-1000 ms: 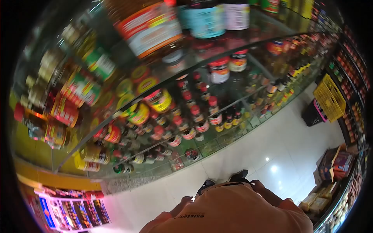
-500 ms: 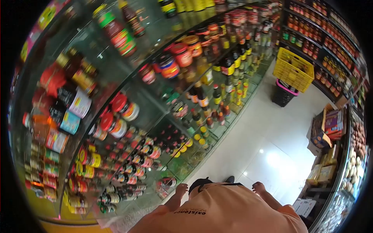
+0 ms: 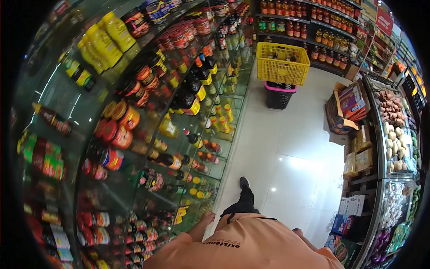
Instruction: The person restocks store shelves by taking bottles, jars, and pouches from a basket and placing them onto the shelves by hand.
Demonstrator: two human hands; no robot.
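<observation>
The left hand [image 3: 207,218] hangs at the lower middle of the frame, beside the person's orange shirt [image 3: 251,244]. It looks partly open, the fingers loosely bent, with nothing visible in its hold. The right hand [image 3: 298,232] shows only as a small part past the other side of the shirt; how far open it is, or whether it has hold of anything, cannot be told.

The things nearest the left hand are small yellow-topped bottles [image 3: 180,214] on the glass shelves [image 3: 213,181], just to its left in the frame and apart from it. Yellow-capped jars [image 3: 199,193] stand a little above the hand in the frame. Dark sauce bottles [image 3: 166,159] lie farther to the upper left, and red-lidded jars [image 3: 117,133] farther still.

Well apart from both hands, at the upper middle of the frame, a yellow basket [image 3: 283,65] sits on top of a black basket [image 3: 280,97] with a pink rim, on the pale tiled floor [image 3: 268,148]. At the right, an open cardboard box [image 3: 342,112] holds purple and red packs [image 3: 352,102]. Beyond it, the produce counter [image 3: 380,175] carries brown roots [image 3: 391,107] and pale potatoes [image 3: 394,143]. A dark shoe [image 3: 244,182] shows above the shirt in the frame.
</observation>
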